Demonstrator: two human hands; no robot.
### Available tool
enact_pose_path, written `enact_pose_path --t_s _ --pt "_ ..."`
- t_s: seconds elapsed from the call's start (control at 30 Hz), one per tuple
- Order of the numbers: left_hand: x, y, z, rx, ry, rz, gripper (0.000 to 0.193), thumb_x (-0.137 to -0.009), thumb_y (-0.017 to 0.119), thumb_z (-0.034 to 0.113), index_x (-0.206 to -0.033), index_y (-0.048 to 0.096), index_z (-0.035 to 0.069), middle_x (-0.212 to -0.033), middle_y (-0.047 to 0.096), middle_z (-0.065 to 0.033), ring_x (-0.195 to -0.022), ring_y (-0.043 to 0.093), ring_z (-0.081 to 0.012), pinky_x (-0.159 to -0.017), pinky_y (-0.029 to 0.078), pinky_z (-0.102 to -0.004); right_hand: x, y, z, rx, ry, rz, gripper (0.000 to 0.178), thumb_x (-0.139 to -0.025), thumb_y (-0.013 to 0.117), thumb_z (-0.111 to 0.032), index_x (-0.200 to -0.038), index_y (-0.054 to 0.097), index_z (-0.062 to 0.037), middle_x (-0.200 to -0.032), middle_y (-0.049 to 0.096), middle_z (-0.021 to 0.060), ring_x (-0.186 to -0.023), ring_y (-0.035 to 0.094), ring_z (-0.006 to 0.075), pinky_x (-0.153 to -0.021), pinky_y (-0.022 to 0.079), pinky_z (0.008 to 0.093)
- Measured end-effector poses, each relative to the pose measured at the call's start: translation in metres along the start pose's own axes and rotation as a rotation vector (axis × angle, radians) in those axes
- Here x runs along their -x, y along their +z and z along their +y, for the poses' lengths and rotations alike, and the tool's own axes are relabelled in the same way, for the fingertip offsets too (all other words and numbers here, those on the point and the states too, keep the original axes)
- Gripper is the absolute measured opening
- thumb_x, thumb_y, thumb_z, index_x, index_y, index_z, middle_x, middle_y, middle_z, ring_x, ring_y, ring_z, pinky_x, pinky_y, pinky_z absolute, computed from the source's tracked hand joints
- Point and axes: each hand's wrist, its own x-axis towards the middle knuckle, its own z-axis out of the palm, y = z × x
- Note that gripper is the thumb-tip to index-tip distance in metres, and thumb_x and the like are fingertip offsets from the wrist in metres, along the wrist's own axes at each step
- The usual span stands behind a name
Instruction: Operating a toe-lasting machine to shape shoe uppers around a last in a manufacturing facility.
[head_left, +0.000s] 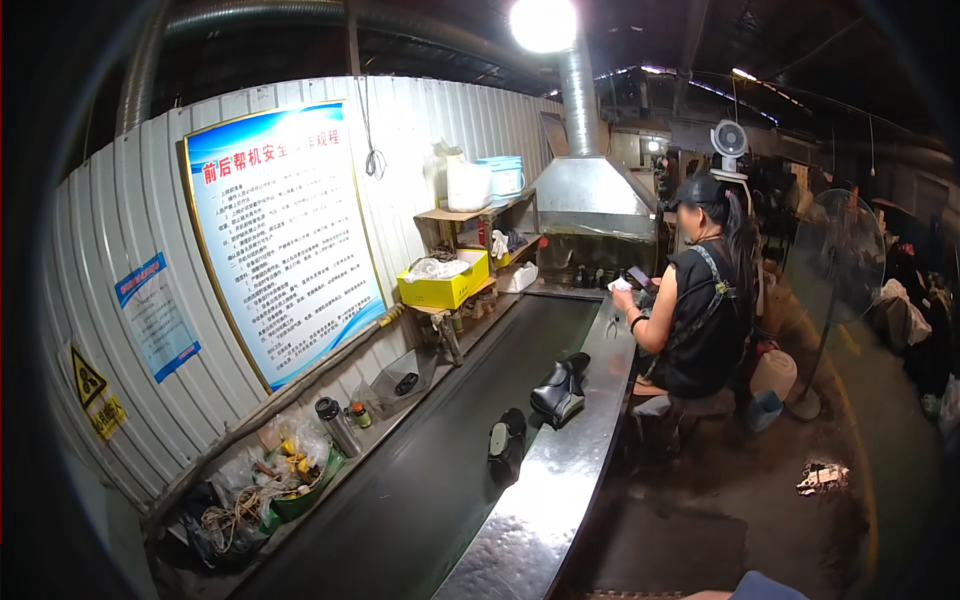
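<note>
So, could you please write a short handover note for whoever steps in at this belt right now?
Hands: neither of the hands is in view, so nothing can be seen held.
Things: a black boot and a black shoe lie on the dark conveyor belt, close to its steel edge. Pliers lie further along that edge, beside a seated co-worker.
Done: no sign of handling shows on either piece.
Left: both pieces sit on the belt, not yet picked up.
</note>
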Motion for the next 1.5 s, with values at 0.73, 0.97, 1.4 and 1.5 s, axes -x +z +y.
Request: enact_pose_path --t_s 0.73,0.97,1.4,1.5 --pt "0.138 -0.016 0.129 0.214 -0.261 0.244 0.053 -0.084 0.072 0.034 -0.119 0.065 -0.006 -0.114 0.069 -0.0200 -0.102 0.064 -0.0309 -0.089 0.051 -0.0405 0.017 -0.020 0.033 0.031 0.010 -0.409 0.110 -0.085 0.072 -0.055 -0.159 0.008 -0.0053 -0.163 0.005 0.0258 -0.152 -0.003 0.0394 -0.120 0.005 0.0550" --pt "0.218 -0.110 0.135 0.172 -0.053 0.438 0.039 -0.077 0.079 0.042 -0.093 0.073 0.007 -0.077 0.069 -0.0079 -0.077 0.063 -0.0147 -0.072 0.050 -0.0307 -0.085 0.036 -0.024 -0.663 0.753 -0.502 0.084 -0.099 0.062 -0.028 -0.160 0.005 -0.0161 -0.160 0.026 0.0127 -0.137 0.041 0.0292 -0.105 0.044 0.0418" --pt "0.606 -0.269 0.009 0.538 -0.322 1.581 0.027 -0.093 0.056 0.028 -0.093 0.069 0.004 -0.092 0.069 -0.0081 -0.083 0.063 -0.0264 -0.077 0.048 -0.0387 0.025 0.315 -0.191 -0.522 0.316 -0.999 0.030 -0.096 0.064 -0.013 -0.120 0.062 0.0043 -0.114 0.066 0.0088 -0.102 0.060 0.0176 -0.088 0.049 0.0322" --pt "0.683 -0.292 0.009 1.510 0.073 1.328 0.036 -0.104 0.047 0.035 -0.109 0.065 0.004 -0.099 0.070 -0.0071 -0.092 0.066 -0.0202 -0.086 0.053 -0.0369 0.062 0.366 -0.244 -0.462 0.570 -0.980 0.032 -0.092 0.072 -0.026 -0.106 0.066 0.0019 -0.093 0.069 0.0104 -0.081 0.060 0.0177 -0.068 0.050 0.0342"
